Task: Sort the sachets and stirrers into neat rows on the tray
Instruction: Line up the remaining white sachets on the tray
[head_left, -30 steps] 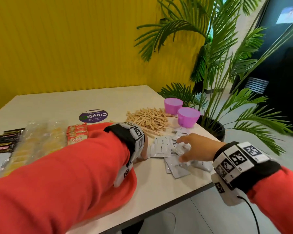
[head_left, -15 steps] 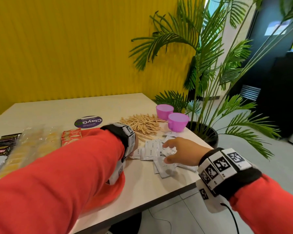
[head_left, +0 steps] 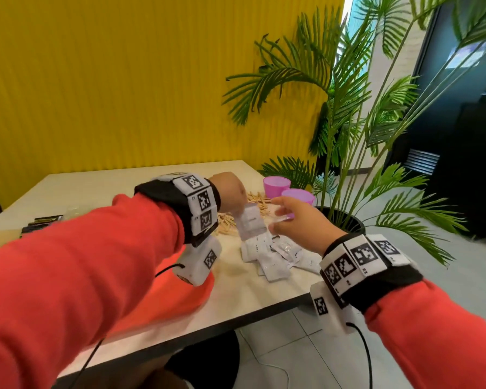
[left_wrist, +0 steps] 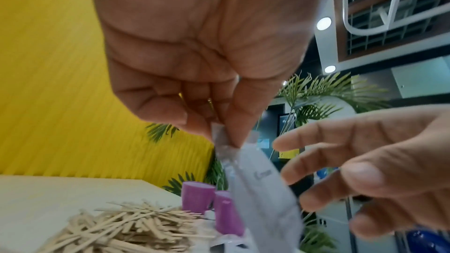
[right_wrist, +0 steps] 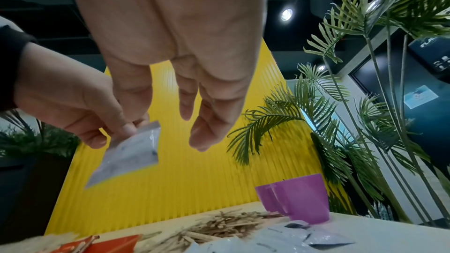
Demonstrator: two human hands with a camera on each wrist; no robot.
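My left hand (head_left: pixel 240 209) is raised above the table and pinches a white sachet (head_left: pixel 250 223) by its top edge, so it hangs down (left_wrist: pixel 263 189). It may be more than one sachet; I cannot tell. My right hand (head_left: pixel 289 217) hovers just right of it with straight, spread fingers (left_wrist: pixel 316 141) and holds nothing (right_wrist: pixel 190 122). Below lies a loose pile of white sachets (head_left: pixel 275 256) near the table's right edge. A heap of wooden stirrers (left_wrist: pixel 126 232) lies behind the pile. The red tray (head_left: pixel 185 299) is under my left forearm, mostly hidden.
Two purple cups (head_left: pixel 277 185) (head_left: pixel 298 196) stand at the table's far right corner, beside a potted palm (head_left: pixel 345 220) on the floor. Black sachets (head_left: pixel 42 221) lie at the far left. The table's front edge (head_left: pixel 236 321) runs below my wrists.
My left hand has lifted off the table with the white sachet pinched in it. My right hand has risen from the sachet pile and opened beside it.
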